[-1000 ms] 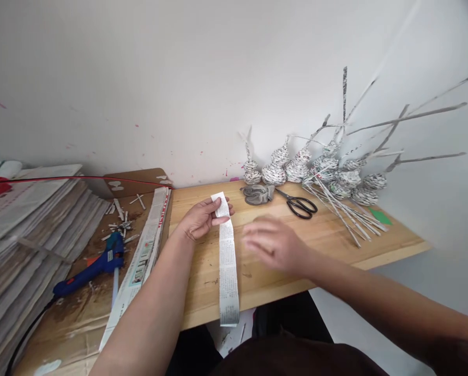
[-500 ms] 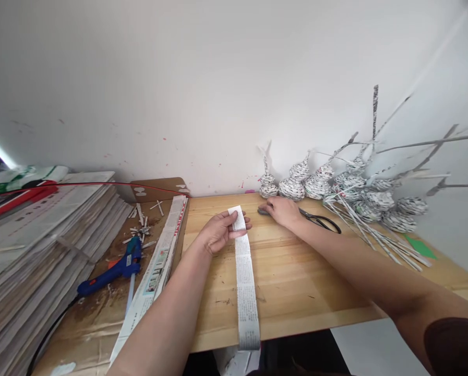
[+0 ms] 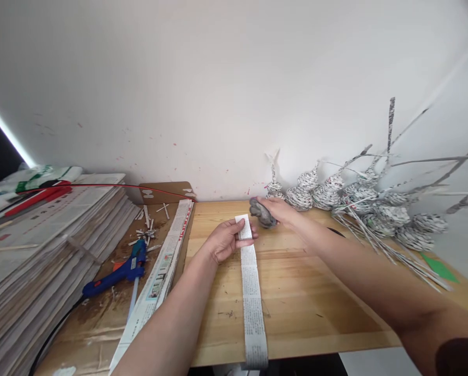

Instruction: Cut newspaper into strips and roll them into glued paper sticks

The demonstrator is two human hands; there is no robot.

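Note:
My left hand (image 3: pixel 230 240) is closed on the upper end of a printed newspaper strip (image 3: pixel 251 292), pinched under the thumb. The strip runs down across the wooden table and hangs over its front edge. Just to the right, my right hand (image 3: pixel 277 210) grips a grey, lumpy, crumpled thing (image 3: pixel 262 214) above the table; its kind is unclear. Behind my right forearm, part of a black scissors handle (image 3: pixel 336 232) shows, the rest being hidden.
Several woven paper gourd shapes (image 3: pixel 299 197) stand against the wall, with thin paper rods (image 3: pixel 390 250) before them. A blue glue gun (image 3: pixel 120 271) lies on cardboard at left, between a tall newspaper stack (image 3: pixel 81 230) and cut newspaper strips (image 3: pixel 167 261).
My right hand has lifted the grey lump off the table beside the scissors and brought it nearer my left hand. The left hand still pinches the strip. The view has shifted slightly.

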